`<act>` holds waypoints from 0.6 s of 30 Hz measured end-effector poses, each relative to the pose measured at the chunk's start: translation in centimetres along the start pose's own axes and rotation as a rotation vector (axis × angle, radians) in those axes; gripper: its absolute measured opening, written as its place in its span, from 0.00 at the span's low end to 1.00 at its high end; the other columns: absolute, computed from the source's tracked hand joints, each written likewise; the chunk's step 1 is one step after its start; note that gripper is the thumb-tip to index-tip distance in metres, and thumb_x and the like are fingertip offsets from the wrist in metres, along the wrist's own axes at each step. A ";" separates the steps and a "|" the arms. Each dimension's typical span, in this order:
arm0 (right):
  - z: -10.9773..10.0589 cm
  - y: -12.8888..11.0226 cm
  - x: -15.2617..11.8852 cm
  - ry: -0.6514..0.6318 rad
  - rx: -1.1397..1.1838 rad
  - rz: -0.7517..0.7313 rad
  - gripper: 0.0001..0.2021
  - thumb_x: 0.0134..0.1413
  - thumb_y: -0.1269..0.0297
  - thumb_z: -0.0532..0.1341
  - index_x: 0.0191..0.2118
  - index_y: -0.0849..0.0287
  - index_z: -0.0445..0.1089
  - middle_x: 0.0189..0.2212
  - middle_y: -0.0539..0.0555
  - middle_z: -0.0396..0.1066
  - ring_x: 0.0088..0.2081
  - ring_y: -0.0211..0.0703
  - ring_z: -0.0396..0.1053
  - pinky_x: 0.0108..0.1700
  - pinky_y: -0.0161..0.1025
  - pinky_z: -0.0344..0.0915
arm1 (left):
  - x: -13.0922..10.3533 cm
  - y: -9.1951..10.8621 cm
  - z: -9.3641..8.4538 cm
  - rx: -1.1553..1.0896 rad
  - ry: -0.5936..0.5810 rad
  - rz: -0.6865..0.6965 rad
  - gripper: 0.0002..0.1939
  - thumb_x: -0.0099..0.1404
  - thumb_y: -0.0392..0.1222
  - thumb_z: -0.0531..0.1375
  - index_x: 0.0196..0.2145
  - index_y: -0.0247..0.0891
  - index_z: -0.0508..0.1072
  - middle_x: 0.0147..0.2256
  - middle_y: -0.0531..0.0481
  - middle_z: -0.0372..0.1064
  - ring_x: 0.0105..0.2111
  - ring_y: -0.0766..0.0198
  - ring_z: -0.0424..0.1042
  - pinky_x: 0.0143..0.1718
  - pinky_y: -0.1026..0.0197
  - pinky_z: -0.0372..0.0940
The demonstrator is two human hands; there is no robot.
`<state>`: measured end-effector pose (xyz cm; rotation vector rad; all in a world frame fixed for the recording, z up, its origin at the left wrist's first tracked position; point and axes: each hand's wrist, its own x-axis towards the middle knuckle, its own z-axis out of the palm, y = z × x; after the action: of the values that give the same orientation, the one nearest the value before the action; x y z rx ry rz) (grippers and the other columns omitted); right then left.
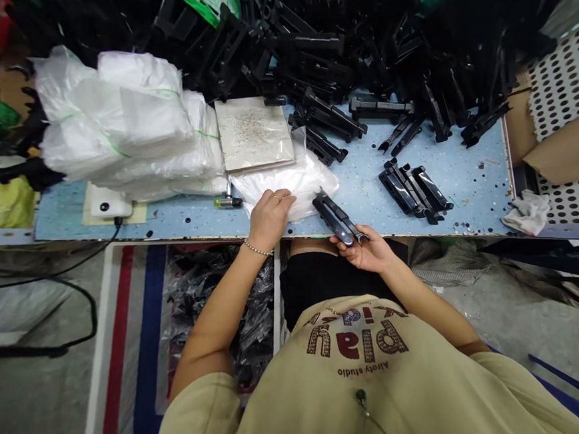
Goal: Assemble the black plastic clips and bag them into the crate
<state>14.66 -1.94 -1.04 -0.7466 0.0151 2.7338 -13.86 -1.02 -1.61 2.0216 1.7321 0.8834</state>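
Observation:
My right hand (365, 250) grips the near end of a long black plastic part (338, 218), which is tilted over the table's front edge. The part's far end reaches to the edge of a stack of clear plastic bags (297, 183). My left hand (271, 217) is on the left side of these bags, its fingers bent and closed at the film; exactly how much film is between the fingertips is hard to see. On top of the bags lies a flat, speckled, film-covered board (254, 134).
Bundled plastic bags (127, 129) are piled at left, beside a white box (108, 203) with a cable. Several black parts (414, 190) lie at right, with a large heap (317, 54) behind. Below the table, a striped container (146, 308) holds bagged black items (215, 296).

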 end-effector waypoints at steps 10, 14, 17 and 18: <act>1.9 -0.2 3.0 -0.062 -0.010 0.061 0.21 0.64 0.49 0.57 0.44 0.67 0.72 0.29 0.55 0.73 0.25 0.33 0.60 0.23 0.28 0.64 | -1.4 2.4 0.4 0.024 0.031 0.239 0.36 0.70 0.26 0.49 0.73 0.40 0.50 0.70 0.35 0.56 0.69 0.52 0.60 0.65 0.49 0.67; 2.5 -0.7 4.8 0.144 -0.336 -0.217 0.17 0.54 0.49 0.66 0.35 0.60 0.71 0.28 0.50 0.69 0.27 0.35 0.63 0.29 0.31 0.68 | -3.4 5.6 1.6 -0.093 -0.075 0.416 0.41 0.71 0.26 0.48 0.75 0.48 0.37 0.71 0.37 0.53 0.69 0.50 0.59 0.64 0.45 0.67; 3.1 -0.3 4.1 0.362 -0.891 -0.469 0.16 0.50 0.53 0.71 0.37 0.58 0.73 0.34 0.52 0.71 0.39 0.44 0.69 0.43 0.41 0.72 | -4.0 6.7 2.5 -0.161 -0.122 0.399 0.42 0.70 0.27 0.50 0.75 0.44 0.36 0.71 0.34 0.52 0.70 0.48 0.58 0.66 0.43 0.66; 3.2 -0.1 3.5 0.374 -1.070 -0.521 0.18 0.48 0.54 0.72 0.41 0.59 0.74 0.39 0.54 0.72 0.45 0.48 0.70 0.49 0.45 0.71 | -4.0 6.8 2.6 -0.172 -0.133 0.383 0.42 0.69 0.29 0.52 0.75 0.41 0.40 0.71 0.33 0.53 0.70 0.47 0.58 0.65 0.43 0.66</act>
<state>10.20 -0.52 0.01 -1.2590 -1.4064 1.9124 -7.31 -5.93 -0.35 2.2729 1.1753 0.9477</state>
